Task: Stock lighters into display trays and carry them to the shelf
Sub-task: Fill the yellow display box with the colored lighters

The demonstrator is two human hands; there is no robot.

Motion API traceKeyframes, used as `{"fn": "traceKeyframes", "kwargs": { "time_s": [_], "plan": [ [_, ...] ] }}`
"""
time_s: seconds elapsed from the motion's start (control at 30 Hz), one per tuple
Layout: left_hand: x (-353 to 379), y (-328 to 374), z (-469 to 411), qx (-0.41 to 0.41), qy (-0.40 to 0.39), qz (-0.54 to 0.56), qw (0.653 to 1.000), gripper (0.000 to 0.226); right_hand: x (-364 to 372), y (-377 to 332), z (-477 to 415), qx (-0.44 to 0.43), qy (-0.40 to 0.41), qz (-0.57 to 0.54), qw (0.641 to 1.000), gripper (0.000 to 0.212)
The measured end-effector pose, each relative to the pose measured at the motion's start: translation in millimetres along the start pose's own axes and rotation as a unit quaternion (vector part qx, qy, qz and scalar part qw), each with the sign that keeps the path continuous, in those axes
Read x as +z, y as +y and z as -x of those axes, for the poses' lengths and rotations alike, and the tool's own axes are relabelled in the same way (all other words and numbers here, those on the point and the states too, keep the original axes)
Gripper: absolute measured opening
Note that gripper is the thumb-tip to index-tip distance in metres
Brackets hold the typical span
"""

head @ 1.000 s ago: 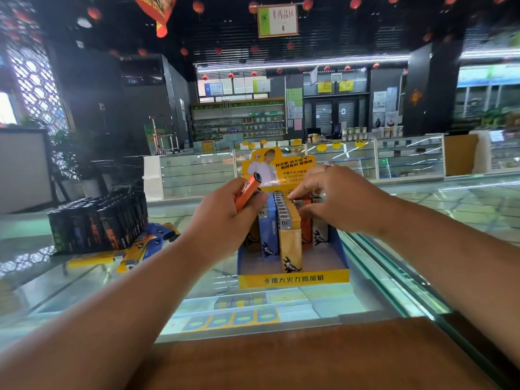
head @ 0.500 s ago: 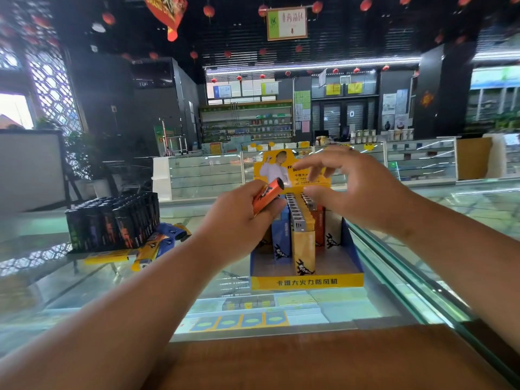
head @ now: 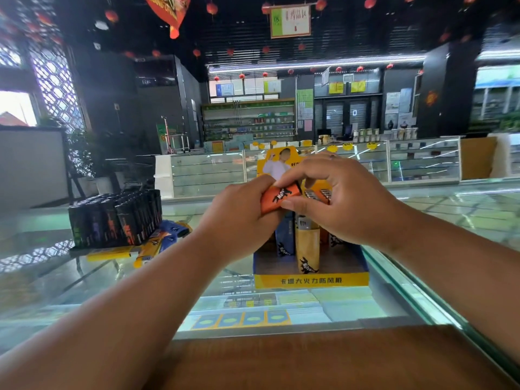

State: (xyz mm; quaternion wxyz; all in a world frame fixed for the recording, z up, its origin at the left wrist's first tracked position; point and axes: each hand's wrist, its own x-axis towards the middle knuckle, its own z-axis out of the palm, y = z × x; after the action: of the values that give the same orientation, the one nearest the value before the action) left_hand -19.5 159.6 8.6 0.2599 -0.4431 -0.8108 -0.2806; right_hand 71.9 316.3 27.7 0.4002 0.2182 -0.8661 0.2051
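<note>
A blue and yellow display tray (head: 311, 279) stands on the glass counter, partly filled with upright lighters; a yellow lighter (head: 307, 249) stands foremost. My left hand (head: 239, 220) grips an orange lighter (head: 278, 197) above the tray. My right hand (head: 340, 204) has come onto the same lighter, its thumb and forefinger pinching the lighter's right end. The tray's rear rows are hidden behind both hands.
A tray of black lighters (head: 115, 218) sits at the left on the glass counter (head: 56, 280), with loose blue and yellow lighters (head: 157, 243) beside it. A wooden ledge (head: 309, 358) runs along the near edge. More glass showcases (head: 422, 159) stand behind.
My right hand lifted off the lighters in the tray and moved left onto the orange lighter that my left hand holds. The view shifted slightly, the tray now right of centre.
</note>
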Motion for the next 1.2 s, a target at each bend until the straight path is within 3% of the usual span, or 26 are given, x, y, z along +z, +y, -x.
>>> {"fn": "traceKeyframes", "kwargs": {
  "time_s": [0.33,0.6,0.77,0.97,1.2],
  "plan": [
    [2.7,-5.2,-1.6,-0.027,0.007,0.002,1.0,0.02,-13.9,6.8,-0.3,0.079,0.044,-0.067,0.994,0.013],
    [-0.6,1.9,-1.7,-0.03,0.03,0.001,0.999,0.008,-20.1,6.7,-0.7,0.058,-0.015,0.018,0.998,0.03],
    [-0.5,3.5,-1.3,-0.032,0.04,0.007,0.999,0.008,-17.6,4.5,-1.4,0.012,-0.044,0.079,0.996,0.016],
    [0.2,4.5,-2.4,-0.039,0.045,0.004,0.998,0.014,-16.8,6.6,-1.5,0.054,-0.02,0.054,0.997,0.019],
    [1.1,1.3,-2.1,-0.059,0.037,0.014,0.997,0.023,-16.5,13.1,-0.6,0.088,0.023,-0.017,0.996,0.049]
  ]
}}
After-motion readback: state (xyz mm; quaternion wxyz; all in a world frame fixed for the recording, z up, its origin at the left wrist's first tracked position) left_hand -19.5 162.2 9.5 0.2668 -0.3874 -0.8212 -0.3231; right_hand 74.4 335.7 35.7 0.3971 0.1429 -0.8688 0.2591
